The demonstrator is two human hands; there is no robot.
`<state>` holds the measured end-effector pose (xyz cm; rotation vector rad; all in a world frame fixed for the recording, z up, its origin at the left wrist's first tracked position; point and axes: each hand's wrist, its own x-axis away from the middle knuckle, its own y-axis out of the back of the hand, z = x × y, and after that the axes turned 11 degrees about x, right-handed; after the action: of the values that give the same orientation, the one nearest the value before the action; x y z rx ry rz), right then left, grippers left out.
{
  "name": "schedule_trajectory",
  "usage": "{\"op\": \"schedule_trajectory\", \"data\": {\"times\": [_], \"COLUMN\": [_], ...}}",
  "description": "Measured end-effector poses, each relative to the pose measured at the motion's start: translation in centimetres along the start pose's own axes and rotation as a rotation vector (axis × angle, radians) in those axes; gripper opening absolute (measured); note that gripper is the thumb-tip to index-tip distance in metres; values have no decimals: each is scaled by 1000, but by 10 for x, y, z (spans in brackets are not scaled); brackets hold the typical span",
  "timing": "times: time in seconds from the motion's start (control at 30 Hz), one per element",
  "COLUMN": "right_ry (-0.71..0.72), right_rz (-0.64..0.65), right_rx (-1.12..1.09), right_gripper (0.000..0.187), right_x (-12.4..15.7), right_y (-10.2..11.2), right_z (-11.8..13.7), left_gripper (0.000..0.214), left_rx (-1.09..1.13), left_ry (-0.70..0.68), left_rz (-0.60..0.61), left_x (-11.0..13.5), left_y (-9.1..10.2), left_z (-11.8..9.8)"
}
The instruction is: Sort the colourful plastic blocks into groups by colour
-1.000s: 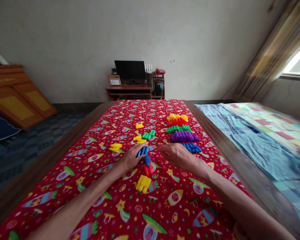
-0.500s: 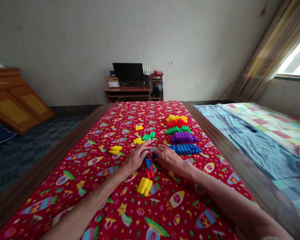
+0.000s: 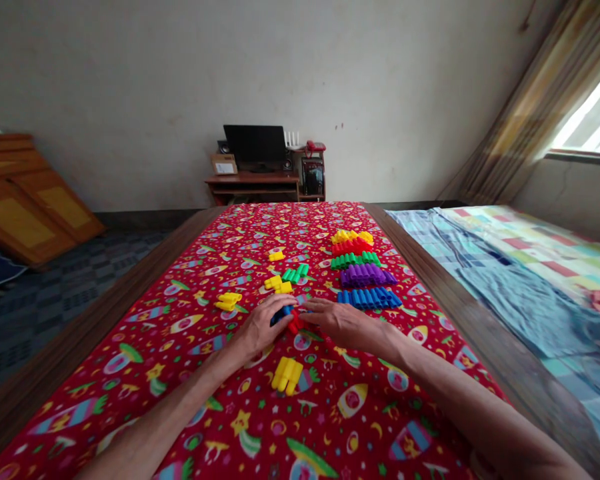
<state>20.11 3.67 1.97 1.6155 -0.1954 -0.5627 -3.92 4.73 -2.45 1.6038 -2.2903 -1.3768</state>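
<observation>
My left hand [image 3: 261, 325] and my right hand [image 3: 341, 321] meet at mid-table on a red and blue block piece [image 3: 291, 320]. Both hands curl their fingers round it; most of the piece is hidden. Just in front of it, nearer me, lies a yellow block [image 3: 287, 375]. Beyond my right hand sit sorted rows: blue [image 3: 370, 297], purple [image 3: 365, 275], green [image 3: 355, 260], red [image 3: 351, 247] and yellow [image 3: 351, 235].
Loose yellow blocks [image 3: 229, 301] and a green block [image 3: 296, 273] lie beyond my left hand on the red patterned cloth [image 3: 230, 413]. A bed with a checked sheet [image 3: 520, 267] runs along the right. A desk with a monitor [image 3: 260, 163] stands at the far wall.
My right hand drew in from near the blue row to the red and blue piece. Both hands closed on it and shifted it slightly away from the yellow block.
</observation>
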Motion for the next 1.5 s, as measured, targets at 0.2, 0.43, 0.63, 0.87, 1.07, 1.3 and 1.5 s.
{"op": "schedule_trajectory", "data": {"times": [0.2, 0.43, 0.63, 0.87, 1.07, 1.3, 1.5], "right_ry": [-56, -389, -463, -465, -526, -518, -455], "right_rz": [101, -116, -42, -91, 21, 49, -31], "right_rx": [40, 35, 23, -19, -22, -55, -32], "right_gripper": [31, 34, 39, 43, 44, 49, 37], "right_x": [2, 45, 110, 134, 143, 136, 133], "right_y": [1, 75, 66, 34, 36, 42, 42], "right_z": [-5, -52, -88, -99, -99, -91, -92], "left_gripper": [37, 38, 38, 31, 30, 31, 30], "left_rx": [-64, -123, -124, -66, -73, -71, -71], "left_ry": [-7, 23, -31, -69, -61, -55, -55], "left_rz": [-38, -56, -65, -24, -14, -13, 1], "left_x": [0, 2, 1, 1, 1, 1, 1], "left_y": [0, 1, -1, -1, -1, -1, 1], "left_z": [7, 6, 8, 8, 4, 3, 0]}}
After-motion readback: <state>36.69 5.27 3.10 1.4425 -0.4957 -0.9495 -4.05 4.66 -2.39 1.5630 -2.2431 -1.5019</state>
